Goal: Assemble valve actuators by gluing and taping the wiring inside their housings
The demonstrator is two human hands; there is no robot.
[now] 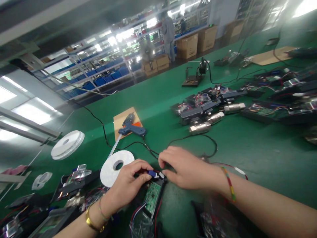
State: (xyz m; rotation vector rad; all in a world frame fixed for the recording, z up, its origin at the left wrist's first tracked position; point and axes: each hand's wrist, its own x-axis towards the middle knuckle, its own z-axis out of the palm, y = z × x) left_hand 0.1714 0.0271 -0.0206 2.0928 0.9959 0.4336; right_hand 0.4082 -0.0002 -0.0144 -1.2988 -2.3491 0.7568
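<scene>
A green circuit board (153, 195) lies in a dark housing on the bench, with red, blue and white wires at its near end. My left hand (127, 180) pinches a small blue part (152, 173) at the housing's far end. Beside that part is a small white connector (161, 175). Close to the connector, on its right, is my right hand (182, 167), thumb and fingers curled; whether anything sits between its fingertips is hidden. A white tape roll (109, 172) lies just left of my left hand.
A blue glue gun (132, 129) rests on a cardboard piece (119, 120), its cable trailing across the green bench (158, 96). Wired housings with metal fittings (200, 127) are grouped at right. More housings (74, 183) lie at left. A person (168, 34) stands beyond the bench.
</scene>
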